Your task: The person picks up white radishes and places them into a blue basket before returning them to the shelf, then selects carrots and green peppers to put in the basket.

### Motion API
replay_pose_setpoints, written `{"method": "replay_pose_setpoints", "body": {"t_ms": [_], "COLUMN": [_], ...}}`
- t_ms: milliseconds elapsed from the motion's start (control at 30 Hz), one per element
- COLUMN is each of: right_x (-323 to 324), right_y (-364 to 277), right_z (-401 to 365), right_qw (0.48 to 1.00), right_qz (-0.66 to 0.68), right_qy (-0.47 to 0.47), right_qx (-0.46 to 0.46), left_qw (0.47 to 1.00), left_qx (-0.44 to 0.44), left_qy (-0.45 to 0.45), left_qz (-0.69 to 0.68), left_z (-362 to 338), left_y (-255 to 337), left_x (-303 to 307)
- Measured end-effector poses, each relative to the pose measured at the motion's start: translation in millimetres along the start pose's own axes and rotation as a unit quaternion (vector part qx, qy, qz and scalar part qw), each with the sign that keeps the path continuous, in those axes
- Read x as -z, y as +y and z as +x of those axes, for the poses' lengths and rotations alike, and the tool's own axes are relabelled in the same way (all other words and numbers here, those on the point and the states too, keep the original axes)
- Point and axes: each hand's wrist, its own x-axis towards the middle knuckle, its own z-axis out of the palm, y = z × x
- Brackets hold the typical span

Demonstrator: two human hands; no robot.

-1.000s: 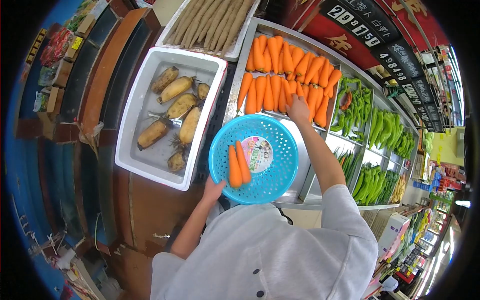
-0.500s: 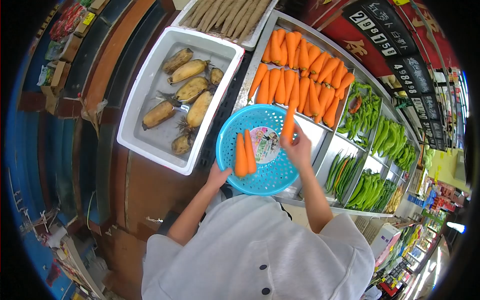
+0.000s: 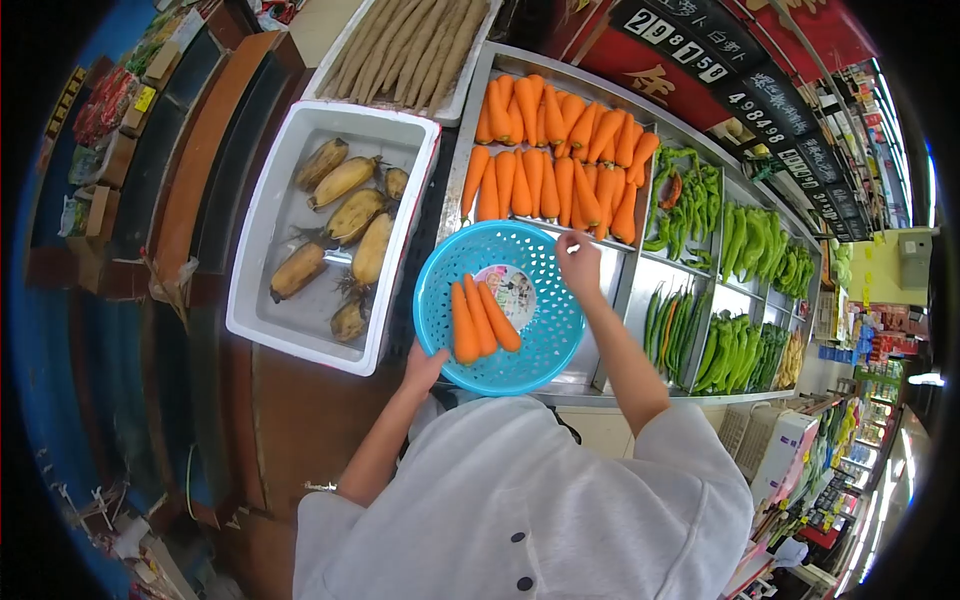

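A light blue plastic colander [image 3: 558,345] is in front of my body, its floor showing a round printed label. Three carrots [image 3: 483,318] lie side by side in it. My left hand [image 3: 425,366] is closed on the colander's left rim, thumb over the edge. Above the right rim is my right hand [image 3: 580,262], its fingers curled in with nothing visible in them. Just beyond it, the heap of carrots [image 3: 545,185] fills a metal tray compartment in two rough rows.
On the left stands a white foam box [image 3: 240,270] with several lotus roots [image 3: 355,215]. Long brown roots [image 3: 410,50] lie in a tray behind. Green peppers [image 3: 735,350] fill compartments to the right, under black price boards [image 3: 740,90]. Dark stepped shelves [image 3: 200,250] stand far left.
The carrot that was in my right hand now lies in the colander with the other two. My right hand has let go and moved up toward the carrot heap. The view has shifted slightly.
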Motion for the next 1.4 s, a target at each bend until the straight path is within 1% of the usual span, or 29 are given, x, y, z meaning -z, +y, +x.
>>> {"method": "replay_pose_setpoints", "body": {"t_ms": [33, 67, 133, 167, 233, 267, 300, 333, 400, 467, 500, 567, 600, 633, 667, 733, 800, 867, 900, 933, 967, 1000, 1033, 1100, 1167, 1233, 1267, 1333, 1400], "right_x": [4.4, 3.4, 2.5, 6.6, 11.6, 10.9, 10.2, 8.2, 1.1, -3.4, -3.0, -2.0, 2.8, 13.3, 25.0, 48.4, 63.5, 68.7, 62.4, 54.2, 48.4, 42.5, 38.0, 25.8, 22.6, 21.9, 23.7, 39.4, 47.2], "right_y": [13.6, 31.9, 60.6, 68.8, 73.4, 75.5, 73.2, 70.7, 69.7, 79.9, 90.7, 116.9, 111.7, 99.0, 83.4, 58.7, 19.2, 11.4, 5.6, -1.8, -8.5, -15.2, -20.0, -16.6, -7.5, -7.4, -6.9, -14.1, -1.2], "right_z": [22.8, 41.9, 69.6, 75.7, 81.9, 85.2, 88.0, 91.4, 95.6, 95.0, 96.5, 98.3, 92.1, 79.0, 61.7, 17.7, -28.2, -69.3, -86.2, -100.6, -112.8, -122.9, -128.7, -133.7, -135.4, -124.8, -115.9, -84.3, -45.5], "right_qw": [0.999, 0.999, 0.971, 0.971, 0.927, 0.927, 0.915, 0.901, 0.896, 0.901, 0.900, 0.952, 0.950, 0.950, 0.885, 0.898, 0.873, 0.871, 0.915, 0.942, 0.944, 0.956, 0.939, 0.936, 0.933, 0.913, 0.916, 0.968, 0.987], "right_qz": [-0.023, -0.023, -0.232, -0.231, -0.308, -0.308, -0.335, -0.361, -0.369, -0.374, -0.376, -0.199, -0.201, 0.044, 0.286, 0.339, 0.407, 0.357, 0.242, 0.121, 0.123, -0.034, -0.191, -0.200, -0.213, -0.276, -0.275, -0.151, -0.088], "right_qy": [-0.020, -0.015, 0.012, 0.016, -0.114, -0.115, -0.129, -0.143, -0.145, -0.106, -0.108, -0.130, -0.135, -0.129, -0.111, -0.128, -0.161, -0.252, -0.276, -0.295, -0.287, -0.289, -0.284, -0.289, -0.291, -0.295, -0.289, -0.199, -0.113], "right_qx": [-0.040, -0.039, -0.056, -0.053, -0.183, -0.178, -0.185, -0.191, -0.200, -0.193, -0.194, -0.196, -0.195, -0.280, -0.350, -0.249, -0.216, -0.226, -0.165, -0.102, -0.107, -0.034, 0.039, 0.023, 0.003, 0.051, 0.052, 0.023, -0.078], "left_qw": [1.000, 1.000, 1.000, 1.000, 1.000, 1.000, 1.000, 1.000, 0.999, 0.999, 0.999, 0.999, 1.000, 1.000, 1.000, 0.999, 0.999, 0.999, 0.999, 0.999, 0.999, 1.000, 1.000, 1.000, 0.999, 1.000, 0.999, 0.999, 0.999], "left_qx": [-0.007, -0.015, -0.020, -0.022, -0.015, -0.002, -0.004, -0.017, -0.028, -0.037, -0.034, -0.031, -0.027, -0.017, -0.007, 0.002, 0.007, -0.011, -0.008, -0.002, 0.005, 0.004, 0.004, -0.001, -0.023, -0.019, -0.010, -0.020, -0.025], "left_qy": [0.001, 0.003, 0.000, 0.002, 0.003, 0.004, 0.009, 0.011, 0.020, 0.012, 0.012, 0.007, 0.010, 0.016, 0.022, 0.018, 0.012, 0.018, 0.012, 0.018, 0.025, 0.018, 0.017, 0.015, 0.012, 0.016, 0.030, 0.028, 0.020], "left_qz": [-0.003, -0.006, 0.000, 0.004, 0.007, 0.013, 0.009, 0.001, -0.011, -0.033, -0.033, -0.007, -0.011, -0.015, -0.017, -0.027, -0.031, -0.046, -0.039, -0.033, -0.027, -0.021, -0.013, -0.003, -0.032, -0.020, -0.011, -0.006, -0.001], "left_z": [1.1, 1.7, -0.7, -0.9, 0.8, 0.7, 0.5, 1.0, 2.0, 1.6, 3.0, 5.2, 5.3, 3.4, 1.0, -0.1, -0.2, -2.6, -2.6, -1.6, -0.9, -1.2, -1.4, -1.7, -4.8, -4.5, -4.6, -6.4, -5.8], "left_y": [-2.2, -2.7, 2.8, 5.8, 4.2, 2.5, -0.7, -3.7, -7.6, -8.7, -9.9, -13.8, -11.7, -7.1, -3.8, 0.5, 3.4, 4.3, 2.6, 0.7, -1.0, -0.8, -0.1, 0.1, -3.2, -6.2, -6.9, -3.9, -7.1], "left_x": [0.5, 1.1, -0.1, -1.0, 0.0, 0.9, 1.3, 0.8, -0.6, -1.3, -0.2, 1.3, -0.4, -1.7, -2.3, -4.4, -5.3, -7.3, -7.4, -8.2, -8.8, -9.2, -9.1, -7.4, -9.2, -10.4, -8.1, -8.6, -9.5]}}
